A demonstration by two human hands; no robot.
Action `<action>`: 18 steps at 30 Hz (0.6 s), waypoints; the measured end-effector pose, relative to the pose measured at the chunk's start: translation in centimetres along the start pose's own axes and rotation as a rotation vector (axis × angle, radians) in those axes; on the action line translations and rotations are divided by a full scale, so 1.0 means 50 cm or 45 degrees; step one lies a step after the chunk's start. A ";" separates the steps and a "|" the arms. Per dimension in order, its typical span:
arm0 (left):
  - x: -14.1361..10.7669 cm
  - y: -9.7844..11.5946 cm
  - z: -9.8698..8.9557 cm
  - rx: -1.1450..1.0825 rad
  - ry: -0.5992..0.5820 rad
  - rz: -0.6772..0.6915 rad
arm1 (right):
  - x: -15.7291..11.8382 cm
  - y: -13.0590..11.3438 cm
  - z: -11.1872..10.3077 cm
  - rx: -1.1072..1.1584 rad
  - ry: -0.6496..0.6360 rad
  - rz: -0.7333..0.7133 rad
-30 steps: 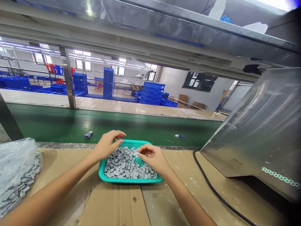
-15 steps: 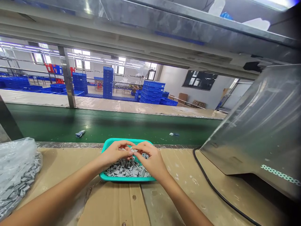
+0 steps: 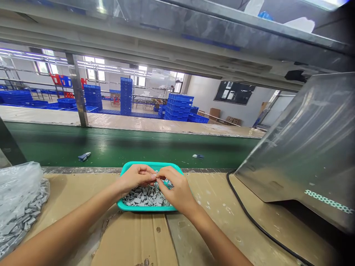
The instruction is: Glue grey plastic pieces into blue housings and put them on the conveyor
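Observation:
My left hand and my right hand meet fingertip to fingertip over a turquoise plastic basket. Thumbs and forefingers are pinched together at one spot; whatever lies between them is too small and covered to name. Many small grey plastic pieces lie loose in the basket below, partly hidden by my hands. The basket's perforated back wall shows behind my fingers.
On the left lies a clear plastic bag of similar grey pieces. A green conveyor belt behind the basket carries a blue-and-grey part and another small part. At right, a metal housing and black cable border the cardboard-covered bench.
Both parts on the green belt have shifted left. My right fingers have curled in a little closer around the pinch; otherwise my hands stay over the basket.

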State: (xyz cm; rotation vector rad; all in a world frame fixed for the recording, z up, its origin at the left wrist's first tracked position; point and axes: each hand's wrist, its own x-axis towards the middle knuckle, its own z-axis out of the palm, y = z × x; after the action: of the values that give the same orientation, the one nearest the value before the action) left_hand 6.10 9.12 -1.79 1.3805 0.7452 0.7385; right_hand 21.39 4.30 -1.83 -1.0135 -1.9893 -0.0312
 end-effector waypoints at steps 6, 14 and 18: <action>-0.003 -0.003 0.001 0.024 -0.002 -0.005 | 0.000 -0.002 -0.004 0.056 -0.025 0.056; -0.001 -0.004 0.001 0.099 0.002 0.037 | 0.001 0.003 -0.001 0.053 -0.059 0.057; 0.003 -0.012 -0.005 0.133 0.010 -0.009 | -0.002 0.007 0.003 0.025 -0.041 0.027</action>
State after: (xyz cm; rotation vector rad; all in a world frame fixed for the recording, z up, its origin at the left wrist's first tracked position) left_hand 5.98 9.35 -2.38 1.4696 0.8039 0.7082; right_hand 21.56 4.51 -2.09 -1.0287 -2.0042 0.0162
